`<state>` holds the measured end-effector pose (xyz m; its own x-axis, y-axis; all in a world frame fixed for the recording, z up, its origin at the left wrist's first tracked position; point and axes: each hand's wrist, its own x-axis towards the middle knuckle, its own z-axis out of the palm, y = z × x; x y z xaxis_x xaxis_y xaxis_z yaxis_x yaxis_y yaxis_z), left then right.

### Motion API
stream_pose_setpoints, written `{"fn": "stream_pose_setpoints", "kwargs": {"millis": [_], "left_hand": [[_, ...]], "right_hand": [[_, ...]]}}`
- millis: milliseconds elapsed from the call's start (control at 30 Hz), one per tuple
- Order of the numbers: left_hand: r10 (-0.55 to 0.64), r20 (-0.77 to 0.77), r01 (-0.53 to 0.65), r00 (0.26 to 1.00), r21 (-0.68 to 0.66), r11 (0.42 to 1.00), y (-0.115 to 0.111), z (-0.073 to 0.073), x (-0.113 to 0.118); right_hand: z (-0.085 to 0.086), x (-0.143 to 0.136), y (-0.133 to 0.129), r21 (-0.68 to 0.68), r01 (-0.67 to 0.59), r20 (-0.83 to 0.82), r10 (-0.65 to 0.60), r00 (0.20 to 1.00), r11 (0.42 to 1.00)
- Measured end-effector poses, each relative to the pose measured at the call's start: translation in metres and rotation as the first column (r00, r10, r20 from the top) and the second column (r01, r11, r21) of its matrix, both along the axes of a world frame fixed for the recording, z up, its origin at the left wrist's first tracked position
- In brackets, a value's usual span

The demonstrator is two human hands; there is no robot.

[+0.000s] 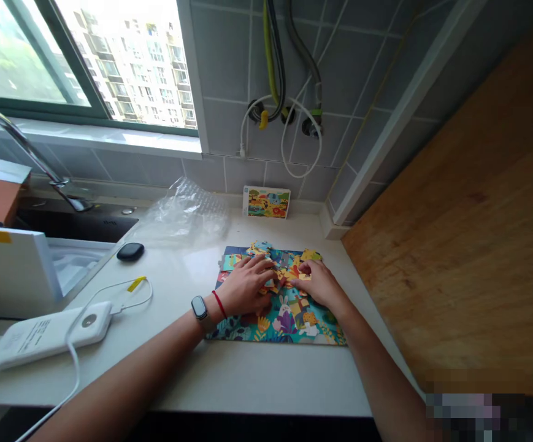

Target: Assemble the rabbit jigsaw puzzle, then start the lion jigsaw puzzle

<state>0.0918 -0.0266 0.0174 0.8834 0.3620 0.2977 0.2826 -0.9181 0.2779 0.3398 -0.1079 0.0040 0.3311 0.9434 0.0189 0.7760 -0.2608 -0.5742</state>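
A colourful jigsaw puzzle (289, 319) with a rabbit and plants lies flat on the counter. Loose puzzle pieces (260, 247) are heaped over its upper half. My left hand (248, 285) rests across the pieces, palm down with the fingers stretched out. At the puzzle's right side, my right hand (320, 283) has thumb and forefinger curled in around a yellow puzzle piece (305, 277). Another yellow piece (311, 254) lies just beyond that hand. The pieces beneath my left palm are hidden.
Against the tiled wall stands a small picture box (266, 202). Crumpled clear plastic wrap (183, 212) lies left of it. A white power bank (49, 336) with a cable, a black oval object (130, 252) and a sink (105, 222) are farther left. A wooden panel (454, 233) bounds the right.
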Motion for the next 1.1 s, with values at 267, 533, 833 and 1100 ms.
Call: {"fn": "stream_pose_setpoints", "kwargs": {"millis": [267,533,833,1100], "left_hand": [[0.032,-0.063,-0.033,0.997,-0.024,0.999,0.008,0.015,-0.011],[0.029,-0.073,-0.027,0.997,0.020,0.999,-0.008,0.021,-0.006],[-0.089,-0.048,0.091,0.995,0.049,0.995,-0.049,-0.003,0.020],[-0.169,0.025,0.166,0.985,0.098,0.981,-0.055,0.002,0.022]], "right_hand": [[0.014,-0.005,0.000,0.004,-0.121,-0.076,0.121,0.990,0.993],[0.016,0.001,0.001,0.088,-0.233,-0.171,0.245,0.954,0.969],[0.028,0.034,-0.007,-0.014,-0.411,-0.340,0.382,0.859,0.912],[0.009,0.028,0.007,0.112,-0.172,-0.453,0.204,0.868,0.979]]}}
